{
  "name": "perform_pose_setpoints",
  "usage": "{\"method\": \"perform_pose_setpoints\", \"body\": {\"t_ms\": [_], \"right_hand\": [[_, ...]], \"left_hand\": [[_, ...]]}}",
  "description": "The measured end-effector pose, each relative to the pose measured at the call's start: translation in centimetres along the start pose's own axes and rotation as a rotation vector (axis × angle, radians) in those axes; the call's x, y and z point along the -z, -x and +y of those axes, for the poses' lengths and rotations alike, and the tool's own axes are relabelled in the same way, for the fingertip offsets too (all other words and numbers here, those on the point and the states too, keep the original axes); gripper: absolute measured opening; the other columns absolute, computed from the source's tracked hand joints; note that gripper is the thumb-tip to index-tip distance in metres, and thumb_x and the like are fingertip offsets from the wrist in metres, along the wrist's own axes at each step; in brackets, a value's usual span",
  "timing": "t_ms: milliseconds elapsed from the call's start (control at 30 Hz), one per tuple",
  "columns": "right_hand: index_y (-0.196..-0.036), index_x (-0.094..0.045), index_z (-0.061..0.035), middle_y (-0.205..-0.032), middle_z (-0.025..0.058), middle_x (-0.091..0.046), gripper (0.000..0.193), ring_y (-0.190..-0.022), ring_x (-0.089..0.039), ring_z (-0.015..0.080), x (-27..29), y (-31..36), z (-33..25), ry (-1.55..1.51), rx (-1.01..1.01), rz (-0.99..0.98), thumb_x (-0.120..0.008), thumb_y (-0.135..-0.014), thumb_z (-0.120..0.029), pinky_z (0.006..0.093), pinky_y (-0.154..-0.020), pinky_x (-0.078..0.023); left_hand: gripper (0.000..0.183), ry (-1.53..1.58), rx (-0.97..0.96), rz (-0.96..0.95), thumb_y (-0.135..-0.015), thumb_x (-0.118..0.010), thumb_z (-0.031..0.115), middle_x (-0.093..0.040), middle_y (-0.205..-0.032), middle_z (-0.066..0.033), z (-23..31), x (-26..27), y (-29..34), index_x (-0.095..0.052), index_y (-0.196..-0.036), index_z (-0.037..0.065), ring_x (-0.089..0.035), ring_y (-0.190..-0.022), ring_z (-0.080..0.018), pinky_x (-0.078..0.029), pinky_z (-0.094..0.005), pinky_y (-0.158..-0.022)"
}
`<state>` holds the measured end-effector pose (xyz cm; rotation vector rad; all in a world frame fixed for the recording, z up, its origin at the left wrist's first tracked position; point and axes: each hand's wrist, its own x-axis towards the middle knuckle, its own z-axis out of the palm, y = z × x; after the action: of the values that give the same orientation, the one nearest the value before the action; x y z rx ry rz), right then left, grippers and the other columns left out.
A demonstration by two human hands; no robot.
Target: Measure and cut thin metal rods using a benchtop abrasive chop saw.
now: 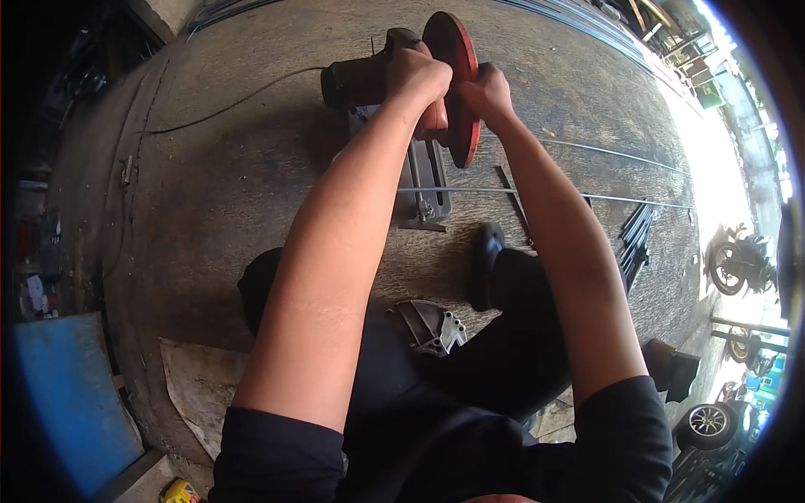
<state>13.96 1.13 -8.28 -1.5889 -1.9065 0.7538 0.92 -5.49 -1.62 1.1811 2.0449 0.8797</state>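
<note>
A chop saw (348,82) with a dark motor stands on the floor ahead of me. Its large red-edged cutting disc (465,138) is upright on the right side. My left hand (417,77) is closed on the red guard (434,121) beside the disc. Against the disc's right face, close to its middle, my right hand (486,92) is curled; what its fingers hold is hidden. Under the saw is a grey metal base with a clamp (425,205), and a thin metal rod (478,190) runs rightward from it.
A ribbed metal part (432,327) lies between my legs. To the right is a bundle of dark bars (637,239); long rods (579,21) lie at the far side. A power cord (226,113) trails left. Blue panel (75,402) at lower left; motorcycles (734,264) outside.
</note>
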Motion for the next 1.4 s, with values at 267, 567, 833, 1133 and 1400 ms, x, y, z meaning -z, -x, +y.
{"method": "perform_pose_setpoints", "body": {"t_ms": [267,567,833,1133,1400], "right_hand": [[-0.128,-0.050,-0.0016,-0.113,0.0276,-0.062,0.060,-0.108,-0.057,0.0451,-2.4,0.8,1.4,-0.312,0.247,0.154,-0.065,-0.075,-0.027,0.0450,-0.092,-0.047],[-0.137,-0.040,-0.0022,-0.111,0.0308,-0.060,0.064,-0.106,-0.057,0.0459,-4.0,4.9,3.3,-0.293,0.236,0.187,-0.061,-0.079,-0.020,0.0476,-0.089,-0.048],[-0.138,-0.039,-0.0035,-0.106,0.0309,-0.062,0.063,-0.100,-0.058,0.0472,-4.7,5.9,4.3,-0.332,0.201,0.182,-0.060,-0.080,-0.017,0.0483,-0.084,-0.049],[-0.136,-0.042,-0.0063,-0.109,0.0277,-0.062,0.060,-0.103,-0.059,0.0452,-5.2,6.6,4.5,-0.351,0.198,0.220,-0.060,-0.079,-0.015,0.0472,-0.085,-0.049],[-0.136,-0.043,-0.0069,-0.109,0.0267,-0.063,0.059,-0.103,-0.059,0.0443,-5.6,7.1,5.0,-0.385,0.189,0.195,-0.061,-0.081,-0.016,0.0461,-0.084,-0.050]], "left_hand": [[0.033,0.047,0.005,0.023,-0.067,-0.058,0.008,-0.064,-0.097,-0.0334,-2.3,-1.8,1.1,-0.061,-0.092,-0.013,-0.064,-0.100,-0.0395,-0.052,-0.0397,-0.089],[0.052,0.052,-0.067,0.211,-0.065,-0.066,0.015,-0.063,-0.097,-0.0333,-6.0,-4.9,4.7,-0.051,-0.105,-0.013,-0.063,-0.096,-0.0430,-0.050,-0.0423,-0.086],[0.056,0.148,-0.044,0.122,-0.062,-0.067,0.010,-0.062,-0.098,-0.0305,-7.7,-6.0,6.9,-0.046,-0.111,-0.010,-0.063,-0.096,-0.0424,-0.049,-0.0420,-0.086],[0.059,0.177,-0.220,0.267,-0.063,-0.066,0.008,-0.061,-0.100,-0.0299,-8.9,-7.2,7.5,-0.045,-0.114,-0.011,-0.062,-0.098,-0.0406,-0.048,-0.0421,-0.087],[0.057,0.215,-0.151,0.217,-0.066,-0.062,0.000,-0.059,-0.103,-0.0330,-9.5,-7.8,7.4,-0.042,-0.119,-0.011,-0.060,-0.102,-0.0448,-0.049,-0.0438,-0.088]]}}
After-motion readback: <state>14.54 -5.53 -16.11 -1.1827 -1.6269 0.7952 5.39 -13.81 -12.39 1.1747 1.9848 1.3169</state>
